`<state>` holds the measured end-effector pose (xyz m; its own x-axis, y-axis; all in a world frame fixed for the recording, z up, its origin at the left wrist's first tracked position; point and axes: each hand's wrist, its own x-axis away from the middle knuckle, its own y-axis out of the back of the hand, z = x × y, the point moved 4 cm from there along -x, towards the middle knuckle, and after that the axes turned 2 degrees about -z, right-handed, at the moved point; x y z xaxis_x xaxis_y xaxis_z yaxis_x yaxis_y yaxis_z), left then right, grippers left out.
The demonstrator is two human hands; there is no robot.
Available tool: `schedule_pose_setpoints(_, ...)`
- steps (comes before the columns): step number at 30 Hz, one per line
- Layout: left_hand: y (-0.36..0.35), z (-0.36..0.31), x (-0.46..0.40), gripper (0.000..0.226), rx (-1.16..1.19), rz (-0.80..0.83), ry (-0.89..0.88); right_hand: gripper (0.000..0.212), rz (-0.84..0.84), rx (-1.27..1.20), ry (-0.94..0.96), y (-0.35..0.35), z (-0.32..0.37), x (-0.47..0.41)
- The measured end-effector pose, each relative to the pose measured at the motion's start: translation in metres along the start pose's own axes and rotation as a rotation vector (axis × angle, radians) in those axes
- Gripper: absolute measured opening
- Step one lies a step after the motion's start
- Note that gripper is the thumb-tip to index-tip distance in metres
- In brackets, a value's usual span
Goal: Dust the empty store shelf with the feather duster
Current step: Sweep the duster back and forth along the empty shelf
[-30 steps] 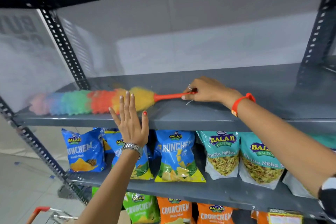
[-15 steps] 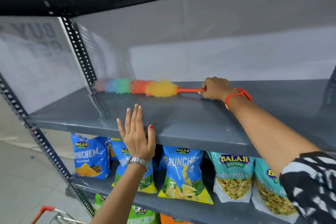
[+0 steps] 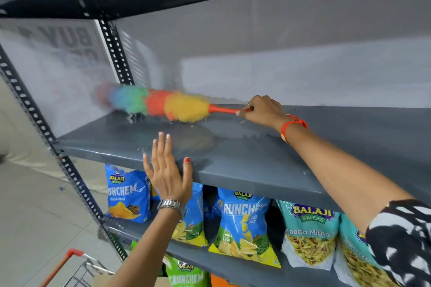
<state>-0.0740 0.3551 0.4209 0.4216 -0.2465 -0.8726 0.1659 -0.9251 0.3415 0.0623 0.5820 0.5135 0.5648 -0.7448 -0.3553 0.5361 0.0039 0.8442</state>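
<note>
Blue bags [image 3: 242,223] read "BALAJI CRUNCHEX"; teal bags [image 3: 310,233] "Khatta Mitha".

right hand [image 3: 263,109] gripping feather duster [image 3: 163,105] on shelf [image 3: 256,158]

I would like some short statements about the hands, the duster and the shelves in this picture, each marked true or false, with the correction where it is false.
1. The right hand holds the feather duster by its orange handle. True.
2. The left hand is closed in a fist. False: it is open, fingers spread, at the front edge of the grey shelf.
3. The grey shelf carries snack bags. False: only the duster is on it; the snack bags stand on the shelf below.
4. The duster's head points toward the left end of the shelf. True.
5. A metal watch is on the left wrist. True.
</note>
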Motion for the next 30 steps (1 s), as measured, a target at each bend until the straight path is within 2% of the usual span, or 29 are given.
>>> schedule_pose_setpoints(4, -0.004, 0.01, -0.006, 0.064, 0.039, 0.002, 0.029, 0.038, 0.117, -0.031, 0.1, -0.016, 0.019, 0.003)
schedule_pose_setpoints(8, -0.006, 0.009, -0.005, 0.064, 0.072, -0.002, 0.041, 0.031, 0.174, 0.005, 0.159, -0.027, 0.034, 0.003)
schedule_pose_setpoints(12, -0.006, 0.011, -0.005, 0.063, 0.076, 0.007, 0.02, 0.039, 0.133, 0.048, 0.098, -0.031, 0.038, -0.014)
schedule_pose_setpoints(15, -0.007, 0.014, -0.007, 0.063, 0.077, 0.011, 0.013, 0.033, 0.104, 0.104, 0.017, -0.037, 0.042, -0.027)
schedule_pose_setpoints(20, -0.007, 0.016, -0.008, 0.064, 0.067, 0.032, 0.009, 0.034, -0.071, 0.205, -0.037, -0.034, 0.052, -0.031)
schedule_pose_setpoints(25, -0.005, 0.019, -0.01, 0.063, -0.048, 0.104, -0.028, 0.034, -0.067, 0.099, -0.063, -0.019, 0.04, -0.02)
schedule_pose_setpoints(30, 0.002, 0.013, -0.008, 0.064, -0.118, 0.122, -0.064, 0.035, -0.034, -0.007, -0.106, 0.007, -0.001, 0.01)
